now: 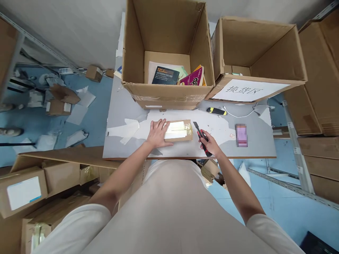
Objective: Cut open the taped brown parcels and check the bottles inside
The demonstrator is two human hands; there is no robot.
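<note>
A small brown cardboard package (188, 131) with white labels and clear tape lies flat on the table (127, 148). My left hand (158, 134) rests on the package's left end, fingers spread. In my right hand (210, 144) is a black and red utility knife (203, 141), its blade pointing up and left, just right of the package and apart from it. My right fingers are wrapped round its handle. Beyond the package lies a second, black and yellow utility knife (216, 111). What the package holds is hidden.
A big open carton (169, 93) with several books stands behind the package. Right of it is another open carton (251, 88) with a handwritten sign. A blurred pink rectangular item (241, 135) lies on the table's right. Cartons (62, 176) fill a large box at lower left.
</note>
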